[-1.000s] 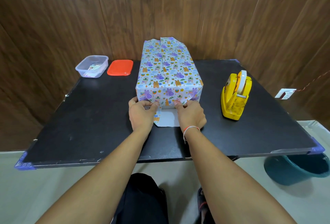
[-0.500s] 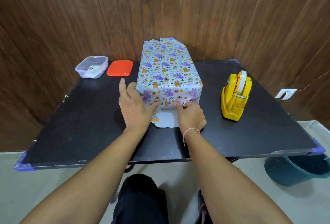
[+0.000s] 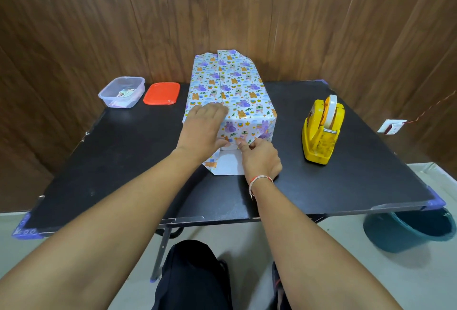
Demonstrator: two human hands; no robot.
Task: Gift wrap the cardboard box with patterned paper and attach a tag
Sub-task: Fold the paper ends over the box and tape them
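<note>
Here the wrapped box (image 3: 230, 102) stands mid-bench, its near end half folded. The left hand (image 3: 202, 129), fingers flat, presses its top; the right hand (image 3: 259, 159) pinches the end fold. Next, probably, the bottom flap (image 3: 226, 165) goes up, then tape from the dispenser (image 3: 322, 129).

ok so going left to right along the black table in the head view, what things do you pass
clear plastic tub → flat red plastic lid → tall box wrapped in patterned paper → yellow tape dispenser. The hands on the box overlap it, so they are left out.
</note>
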